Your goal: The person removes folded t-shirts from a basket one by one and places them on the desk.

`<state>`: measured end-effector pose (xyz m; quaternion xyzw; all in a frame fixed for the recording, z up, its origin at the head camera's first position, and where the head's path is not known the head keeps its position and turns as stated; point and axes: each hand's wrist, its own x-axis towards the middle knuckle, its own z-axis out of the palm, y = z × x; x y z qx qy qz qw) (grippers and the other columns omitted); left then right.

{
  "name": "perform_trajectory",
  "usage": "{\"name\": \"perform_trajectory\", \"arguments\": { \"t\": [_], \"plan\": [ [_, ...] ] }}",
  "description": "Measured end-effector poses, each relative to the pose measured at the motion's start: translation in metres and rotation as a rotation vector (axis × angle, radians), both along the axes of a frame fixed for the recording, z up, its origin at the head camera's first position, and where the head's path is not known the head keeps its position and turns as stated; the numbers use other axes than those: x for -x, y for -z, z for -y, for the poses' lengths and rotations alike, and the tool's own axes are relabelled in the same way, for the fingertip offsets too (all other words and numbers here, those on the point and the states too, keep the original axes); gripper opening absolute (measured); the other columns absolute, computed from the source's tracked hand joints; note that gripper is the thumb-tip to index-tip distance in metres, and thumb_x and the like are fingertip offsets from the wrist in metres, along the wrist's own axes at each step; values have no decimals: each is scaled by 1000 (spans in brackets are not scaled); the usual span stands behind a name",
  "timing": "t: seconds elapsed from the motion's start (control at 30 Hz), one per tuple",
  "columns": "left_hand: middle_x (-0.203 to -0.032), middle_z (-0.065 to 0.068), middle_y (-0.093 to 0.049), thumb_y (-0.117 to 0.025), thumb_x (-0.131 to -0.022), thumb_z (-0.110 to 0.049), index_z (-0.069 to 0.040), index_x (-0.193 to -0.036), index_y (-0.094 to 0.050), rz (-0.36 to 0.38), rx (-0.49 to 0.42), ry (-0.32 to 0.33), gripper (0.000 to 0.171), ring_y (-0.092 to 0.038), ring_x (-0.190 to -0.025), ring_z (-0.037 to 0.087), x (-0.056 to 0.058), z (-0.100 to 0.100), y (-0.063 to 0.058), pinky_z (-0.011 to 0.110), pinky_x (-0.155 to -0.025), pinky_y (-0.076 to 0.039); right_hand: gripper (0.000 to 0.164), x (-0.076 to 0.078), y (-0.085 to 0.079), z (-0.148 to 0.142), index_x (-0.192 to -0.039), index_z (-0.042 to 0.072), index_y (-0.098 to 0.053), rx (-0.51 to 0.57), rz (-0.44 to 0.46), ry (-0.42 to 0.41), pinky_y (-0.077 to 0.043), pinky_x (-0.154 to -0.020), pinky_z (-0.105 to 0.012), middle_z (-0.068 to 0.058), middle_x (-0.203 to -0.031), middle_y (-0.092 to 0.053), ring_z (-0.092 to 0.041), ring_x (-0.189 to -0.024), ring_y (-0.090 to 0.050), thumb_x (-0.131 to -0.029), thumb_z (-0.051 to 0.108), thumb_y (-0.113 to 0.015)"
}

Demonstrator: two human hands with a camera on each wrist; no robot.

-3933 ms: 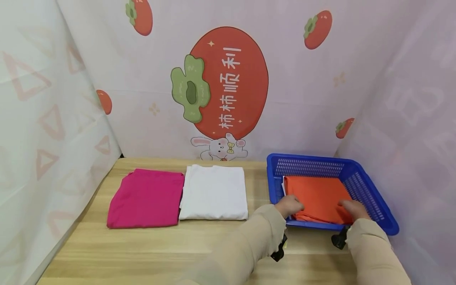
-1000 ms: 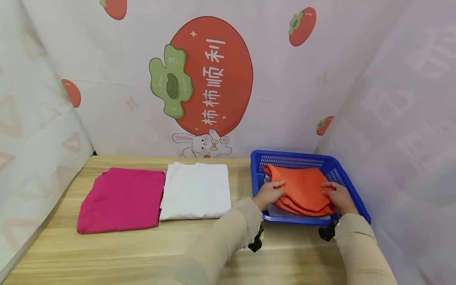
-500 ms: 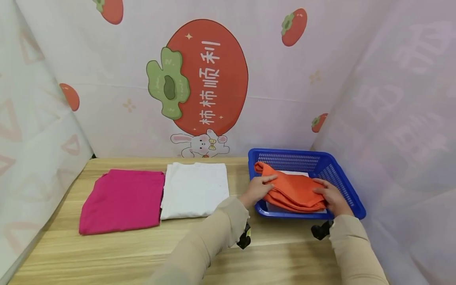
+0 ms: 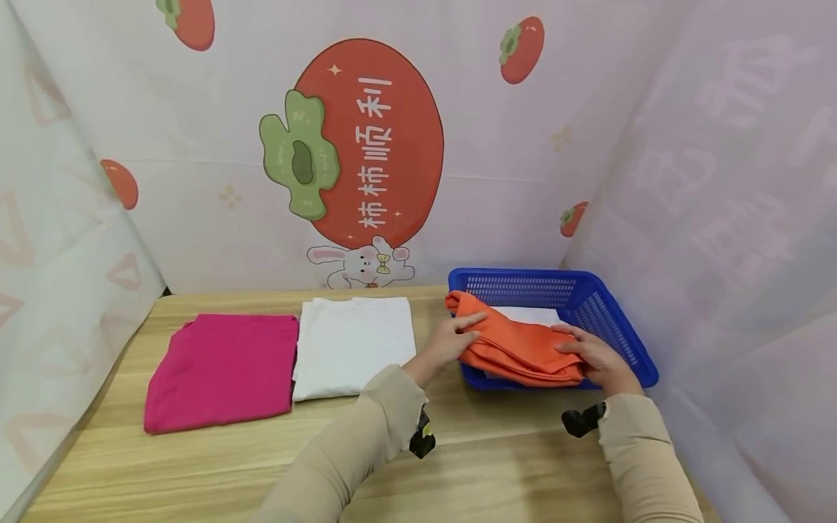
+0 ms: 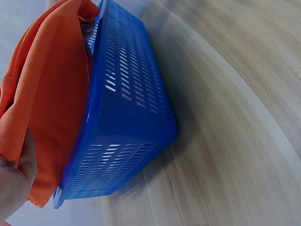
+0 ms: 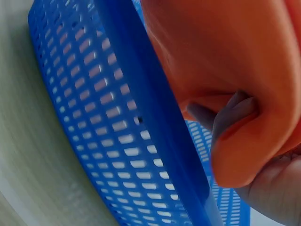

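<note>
A folded orange cloth is held up at the level of the basket's rim, tilted, its left corner sticking out over the left side. My left hand grips its left edge, fingers on top; in the left wrist view the thumb lies against the orange fabric. My right hand pinches the right edge, and in the right wrist view fingertips press into the fold. Under it is the blue mesh basket, with a white folded cloth partly hidden inside.
A magenta folded cloth and a white folded cloth lie side by side on the left of the wooden table. Printed curtains enclose the back and sides; the basket stands near the right one.
Both hands have taken hold of the orange cloth, lifted it from the basket's inside and shifted it left and towards me. The white cloth beneath has come into view. The head view has turned slightly right.
</note>
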<state>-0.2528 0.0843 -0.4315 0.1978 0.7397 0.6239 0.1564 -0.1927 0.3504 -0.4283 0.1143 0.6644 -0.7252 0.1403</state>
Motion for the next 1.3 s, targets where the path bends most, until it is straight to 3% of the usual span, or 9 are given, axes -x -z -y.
{"name": "perform_trajectory", "arguments": {
  "t": [0.17,0.3,0.4,0.63,0.73,0.9,1.17,1.3],
  "plan": [
    [-123,5,-46,-57,-83,-15,-27,-114,-58,19,-21,-3,33,-43,-100,12,-4,14,1,24,-73,-40,35,-2,-1,11,-116,18,-48,66,-51,4,-48,-55,-24,-2,-87,-58,-13,-60,-60,-87,0,-46],
    [-125,8,-44,-55,-85,-13,-24,-116,-57,37,-17,-13,33,-41,-107,15,-18,30,-16,27,-79,-38,33,-5,-4,23,-112,21,-53,43,-89,49,-48,-54,-24,-2,-85,-57,-13,-59,-60,-86,0,-47],
    [-126,12,-43,-54,-85,-10,-16,-118,-56,27,-35,-28,34,-41,-108,18,-26,44,-26,28,-79,-38,37,-5,-6,34,-117,21,-50,14,-119,74,-49,-55,-26,-3,-93,-53,-13,-62,-60,-86,2,-49],
    [-126,3,-44,-57,-83,-15,-25,-115,-58,34,-75,-40,33,-38,-114,14,-21,62,-2,31,-87,-35,49,-12,-8,57,-131,16,-35,-23,-171,94,-49,-62,-29,-17,-123,-29,-14,-71,-60,-86,6,-51],
    [-126,3,-44,-57,-84,-16,-26,-115,-57,22,-80,-45,33,-39,-111,15,-26,73,1,31,-83,-38,51,-15,-7,66,-133,13,-33,-46,-206,83,-49,-63,-28,-22,-128,-24,-13,-74,-60,-86,6,-51],
    [-125,4,-45,-56,-84,-16,-24,-116,-57,-7,-67,-41,33,-40,-109,17,-37,95,5,29,-79,-39,52,-22,-4,84,-132,13,-35,-110,-231,81,-49,-63,-29,-25,-130,-24,-13,-75,-59,-83,8,-55],
    [-125,2,-45,-57,-83,-22,-27,-116,-56,-27,-31,-44,34,-36,-116,17,-55,132,16,37,-90,-33,53,-33,3,117,-130,7,-37,-210,-262,81,-48,-67,-29,-23,-128,-29,-18,-84,-55,-81,7,-58],
    [-126,3,-44,-56,-84,-24,-28,-118,-55,-18,-22,-47,34,-35,-117,19,-64,148,20,38,-91,-32,52,-38,7,132,-128,7,-40,-210,-245,108,-47,-68,-30,-19,-127,-32,-21,-89,-52,-80,6,-59]
  ]
}}
